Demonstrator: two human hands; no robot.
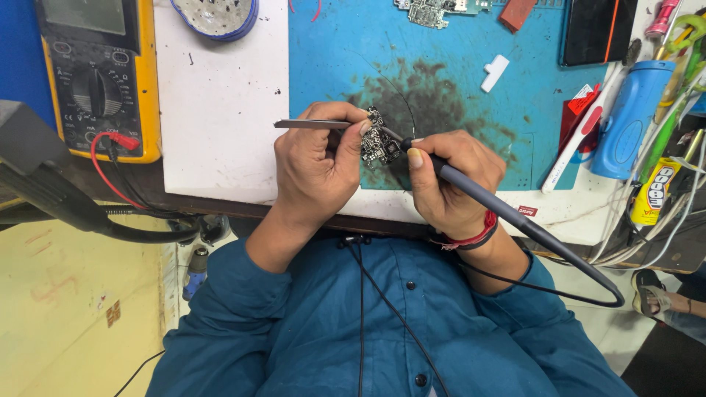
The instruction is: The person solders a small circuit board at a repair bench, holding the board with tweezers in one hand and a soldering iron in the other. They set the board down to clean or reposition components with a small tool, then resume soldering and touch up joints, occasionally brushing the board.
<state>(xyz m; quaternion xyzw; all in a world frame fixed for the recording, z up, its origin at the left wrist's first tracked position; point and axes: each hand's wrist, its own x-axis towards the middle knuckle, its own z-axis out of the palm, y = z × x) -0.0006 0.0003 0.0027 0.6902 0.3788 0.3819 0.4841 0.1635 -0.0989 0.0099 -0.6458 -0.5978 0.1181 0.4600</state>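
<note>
Over stained blue mat (pixel 471 110), left hand (pixel 316 165) grip pinching metal tweezers (pixel 301 124) and small circuit board (pixel 379 143), right hand (pixel 452 180) grip closed on grey soldering iron (pixel 485 197)

— Which screens do you see on the bench?

— One only. The yellow multimeter (pixel 95 73) stands at the far left, and its grey screen (pixel 82 15) is at its top, rectangular, cut by the picture edge. I cannot tell what it shows.

— And labels or packages?

— At the right edge lies a small yellow tube (pixel 653 192) with black and red print, among white cables. On the white board, near the front edge, sits a little red label (pixel 526 210). Beside the blue cylinder (pixel 632 117) there is a red and white packet (pixel 581 110), partly hidden. A dark flat device (pixel 596 29) lies at the top right, face dark.
</note>
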